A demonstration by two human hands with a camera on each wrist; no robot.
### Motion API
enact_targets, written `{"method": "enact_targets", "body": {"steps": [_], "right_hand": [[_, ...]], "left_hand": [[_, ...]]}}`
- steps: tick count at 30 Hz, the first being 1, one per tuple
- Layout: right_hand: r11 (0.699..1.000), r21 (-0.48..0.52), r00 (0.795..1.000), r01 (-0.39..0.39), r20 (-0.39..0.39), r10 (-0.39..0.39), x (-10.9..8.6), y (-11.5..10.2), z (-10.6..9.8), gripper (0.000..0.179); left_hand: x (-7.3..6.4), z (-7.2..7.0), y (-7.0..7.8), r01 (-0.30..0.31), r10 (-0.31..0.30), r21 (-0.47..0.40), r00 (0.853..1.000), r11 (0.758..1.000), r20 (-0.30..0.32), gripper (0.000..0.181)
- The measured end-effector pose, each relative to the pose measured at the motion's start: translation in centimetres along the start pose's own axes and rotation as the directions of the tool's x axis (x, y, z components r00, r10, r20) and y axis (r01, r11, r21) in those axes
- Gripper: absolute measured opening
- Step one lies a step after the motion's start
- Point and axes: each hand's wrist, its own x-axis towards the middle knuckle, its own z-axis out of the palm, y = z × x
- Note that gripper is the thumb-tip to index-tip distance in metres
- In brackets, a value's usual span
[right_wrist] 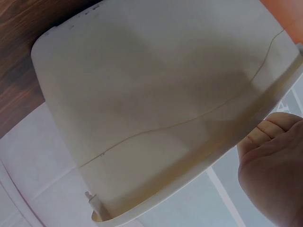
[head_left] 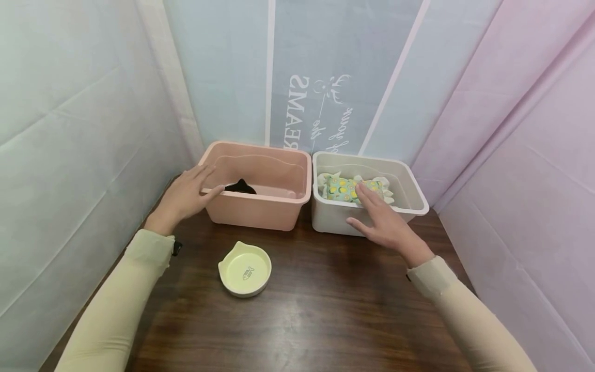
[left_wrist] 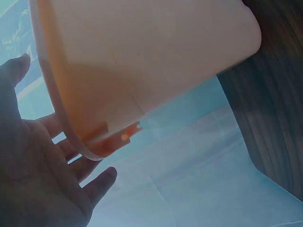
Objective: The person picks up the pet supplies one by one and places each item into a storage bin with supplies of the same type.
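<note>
My left hand (head_left: pixel 185 192), fingers extended, is over the left front corner of a pink plastic bin (head_left: pixel 253 212). In the left wrist view its fingers lie close to the bin's rim; I cannot tell whether they touch it. Inside that bin is a black object with a pointed ear-like tip (head_left: pixel 241 187), partly hidden by the front wall. My right hand (head_left: pixel 383 219) is above the front rim of an off-white bin (head_left: pixel 332 219), its fingers straight and holding nothing. A lemon-print bundle with pale ruffled edges (head_left: pixel 344 190) lies in this bin, partly behind my fingers.
A pale yellow cat-head-shaped bowl (head_left: pixel 246 271) sits on the dark wooden table (head_left: pixel 297 320), in front of the pink bin. Behind the bins hangs a blue-grey curtain with lettering (head_left: pixel 344 51). Pale cloth walls (head_left: pixel 69 129) enclose both sides.
</note>
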Motion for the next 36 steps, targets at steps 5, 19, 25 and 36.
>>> {"method": "enact_targets", "body": {"steps": [5,19,25,36], "right_hand": [[1.000,-0.012,1.000,0.013,-0.005,-0.013,-0.1,-0.5,0.3,0.095],[0.999,0.000,0.999,0.053,0.008,-0.053,-0.9,-2.1,0.9,0.095],[0.998,0.009,0.997,0.066,0.032,-0.066,-1.3,-2.9,1.1,0.095],[0.990,0.001,0.990,0.141,0.012,-0.141,-1.5,-4.4,1.9,0.098]], "left_hand": [[0.3,0.0,-0.3,-0.004,0.004,-0.007,1.000,1.000,-0.003,0.081],[1.7,-0.5,-0.5,-0.009,0.009,-0.019,0.999,1.000,0.047,0.093],[1.8,-0.4,-0.9,0.034,-0.030,-0.045,0.997,0.998,0.077,0.103],[2.0,-0.2,-1.3,0.063,-0.053,-0.085,0.992,0.994,0.112,0.110]]}}
